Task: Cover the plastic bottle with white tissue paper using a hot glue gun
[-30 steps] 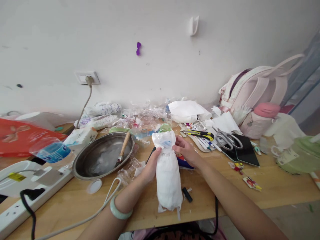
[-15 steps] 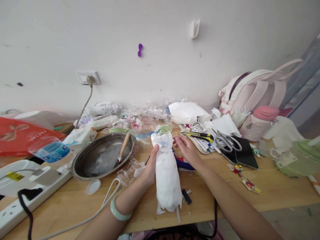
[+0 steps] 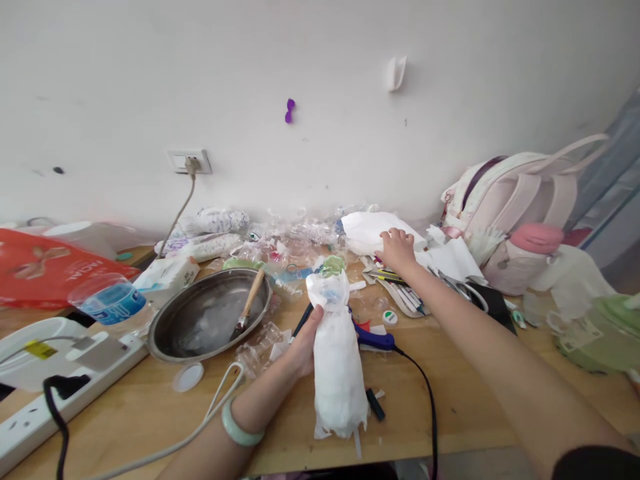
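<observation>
My left hand [image 3: 306, 340] is closed around the side of a plastic bottle [image 3: 340, 373] covered in white paper, held with its narrower neck end pointing away from me. Clear plastic and something green show around the neck. My right hand [image 3: 397, 250] is stretched to the back, fingers slightly bent and apart over the edge of a pile of white paper [image 3: 367, 230]; whether the fingertips grip a sheet is hidden. Beneath that wrist lie a yellow utility knife [image 3: 383, 275] and several pens [image 3: 407, 297]. Behind the bottle is a blue-handled tool [image 3: 377, 340] with a black cord.
On the left stand a metal basin [image 3: 165, 343] with a wooden-handled brush [image 3: 250, 300] and a white power strip [image 3: 25, 423]. Crumpled clear plastic [image 3: 300, 230] lines the wall. A pink backpack [image 3: 510, 193], a pink-lidded bottle [image 3: 525, 260] and a green container [image 3: 595, 337] stand right.
My right hand has left the bottle's neck and moved back and right to the white paper pile. My left hand still holds the wrapped bottle. The view has shifted slightly.
</observation>
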A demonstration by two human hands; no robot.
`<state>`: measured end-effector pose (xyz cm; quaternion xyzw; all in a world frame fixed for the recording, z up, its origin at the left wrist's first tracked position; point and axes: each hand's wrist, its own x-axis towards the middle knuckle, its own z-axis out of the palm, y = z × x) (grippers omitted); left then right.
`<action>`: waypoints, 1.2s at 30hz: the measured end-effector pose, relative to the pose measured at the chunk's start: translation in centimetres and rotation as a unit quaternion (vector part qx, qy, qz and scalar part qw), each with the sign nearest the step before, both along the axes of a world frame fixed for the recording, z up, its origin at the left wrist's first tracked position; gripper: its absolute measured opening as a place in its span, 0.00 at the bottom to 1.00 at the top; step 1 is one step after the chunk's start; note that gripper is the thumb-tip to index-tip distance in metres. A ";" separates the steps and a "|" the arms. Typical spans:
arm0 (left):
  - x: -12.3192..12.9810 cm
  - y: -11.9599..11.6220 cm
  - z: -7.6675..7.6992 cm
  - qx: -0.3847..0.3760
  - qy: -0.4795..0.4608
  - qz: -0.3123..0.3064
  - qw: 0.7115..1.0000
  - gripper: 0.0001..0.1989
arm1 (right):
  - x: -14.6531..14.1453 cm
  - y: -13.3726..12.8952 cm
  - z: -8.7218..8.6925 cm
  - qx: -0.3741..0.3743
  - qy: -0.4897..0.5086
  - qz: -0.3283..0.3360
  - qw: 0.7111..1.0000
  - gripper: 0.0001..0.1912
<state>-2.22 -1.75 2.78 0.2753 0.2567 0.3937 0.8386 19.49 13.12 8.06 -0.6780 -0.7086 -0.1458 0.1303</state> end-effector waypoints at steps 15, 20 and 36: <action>1.9 -1.2 0.7 0.124 0.223 -0.091 0.963 0.39 | 1.4 1.3 2.6 -0.029 0.160 -0.042 0.986 0.12; 2.8 -2.4 2.6 0.102 0.196 -0.045 0.974 0.36 | 3.7 -5.5 3.7 -0.143 0.220 0.048 0.964 0.15; 10.0 -0.4 4.9 0.140 0.128 0.020 0.982 0.22 | 8.0 -17.7 -3.5 -0.182 0.311 -0.022 0.932 0.39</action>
